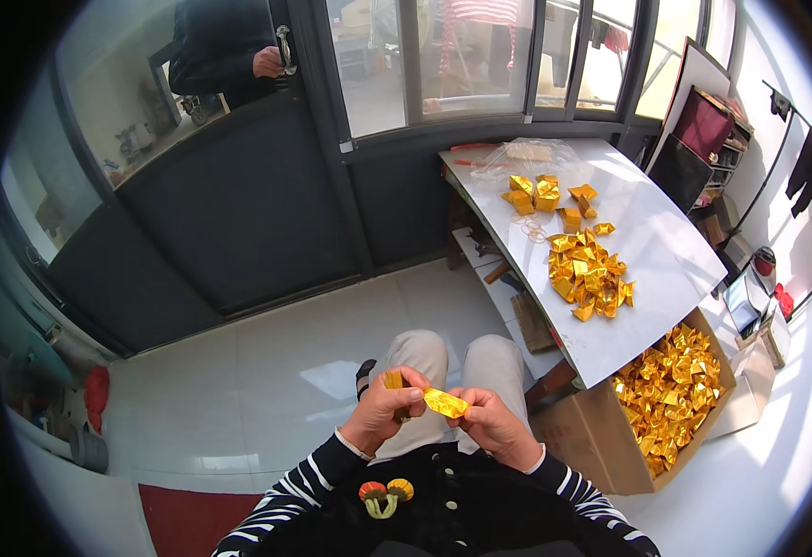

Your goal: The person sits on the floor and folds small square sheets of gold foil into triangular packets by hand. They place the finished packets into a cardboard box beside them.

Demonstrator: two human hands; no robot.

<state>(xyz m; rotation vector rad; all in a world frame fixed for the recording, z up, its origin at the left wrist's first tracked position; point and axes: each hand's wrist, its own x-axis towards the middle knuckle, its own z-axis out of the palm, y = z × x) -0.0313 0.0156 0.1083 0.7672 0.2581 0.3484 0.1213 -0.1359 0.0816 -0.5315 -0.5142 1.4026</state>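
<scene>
Over my lap I hold a narrow folded piece of gold foil paper (446, 403) between both hands. My left hand (378, 411) pinches its left end with thumb and finger. A small stack of gold paper (394, 379) also sticks out of the left hand, and the palm hides part of it. My right hand (502, 425) grips the piece's other end between thumb and fingertips. To the right, a heap of folded gold paper ingots (587, 275) lies on a white-topped table (663, 244). Below the table's near corner, a cardboard box (587, 438) is filled with similar gold pieces (670, 390).
Bundled gold paper (534, 195), rubber bands (531, 228) and a clear plastic bag (527, 157) are at the table's far end. A lower shelf (493, 282) holds a brush (532, 324). Behind the door's glass, a person's hand (267, 63) is near the handle (285, 50).
</scene>
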